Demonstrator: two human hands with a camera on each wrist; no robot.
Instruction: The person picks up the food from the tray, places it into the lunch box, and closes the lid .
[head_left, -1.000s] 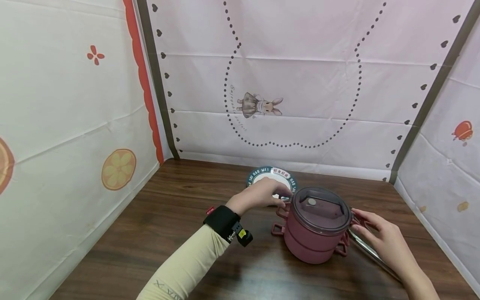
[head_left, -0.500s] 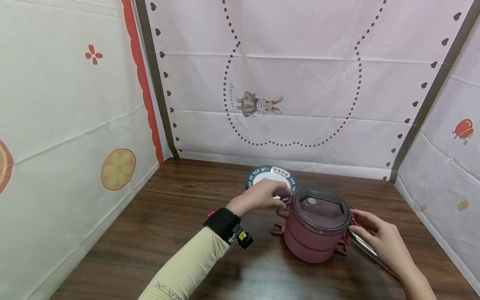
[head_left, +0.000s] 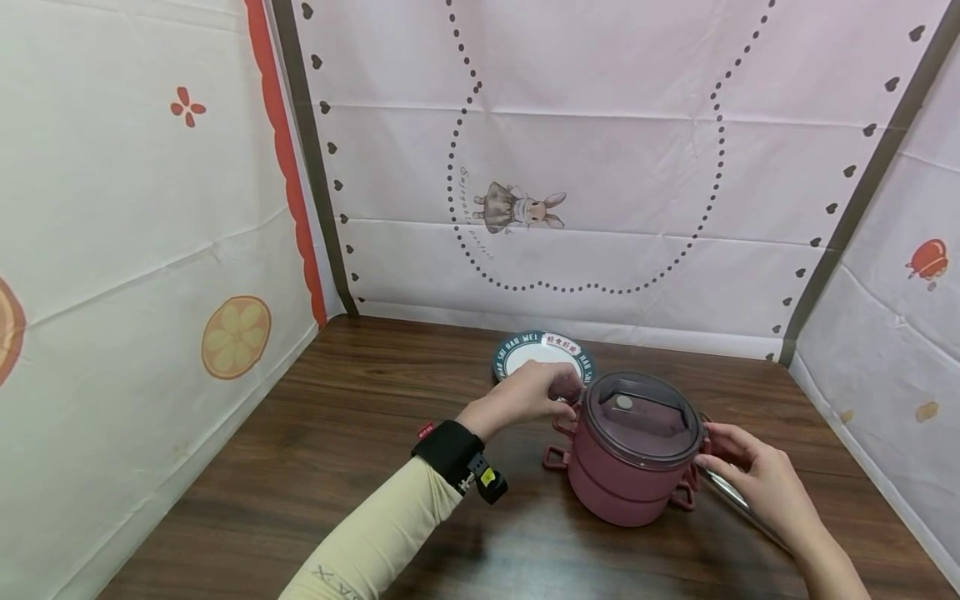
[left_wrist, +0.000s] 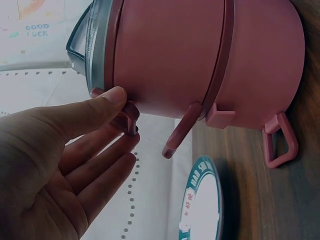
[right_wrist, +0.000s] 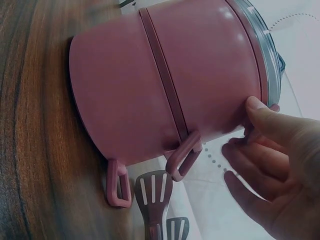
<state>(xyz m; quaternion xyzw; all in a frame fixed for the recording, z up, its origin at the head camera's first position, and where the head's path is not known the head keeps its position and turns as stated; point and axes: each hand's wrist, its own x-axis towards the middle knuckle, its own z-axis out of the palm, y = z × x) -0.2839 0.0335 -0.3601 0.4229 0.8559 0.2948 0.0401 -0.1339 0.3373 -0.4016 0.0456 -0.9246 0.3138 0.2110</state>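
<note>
A dusty-red two-tier lunch box (head_left: pixel 628 483) with a see-through grey lid (head_left: pixel 641 417) stands upright on the table. At its left side my left hand (head_left: pixel 525 392) pinches the upper latch (left_wrist: pixel 131 112) by the lid's rim, thumb on top and fingers beneath. My right hand (head_left: pixel 765 479) grips the matching upper latch (right_wrist: pixel 250 131) on the other side, its thumb against the lunch box wall near the rim. Lower loop-shaped latches (left_wrist: pixel 281 140) stick out from both sides below the hands. The lid appears seated on the top tier.
A round plate (head_left: pixel 525 343) with a green lettered rim lies behind the lunch box, partly hidden by my left hand. To the right are a slotted spatula (right_wrist: pixel 152 187) and a second slotted head (right_wrist: pixel 179 227). Patterned cloth walls (head_left: pixel 600 167) enclose the wooden table (head_left: pixel 360 400).
The left hand has dipped slightly, its fingers closer in on the latch. The right hand's fingers have shifted a little on their latch. The lunch box stays in place.
</note>
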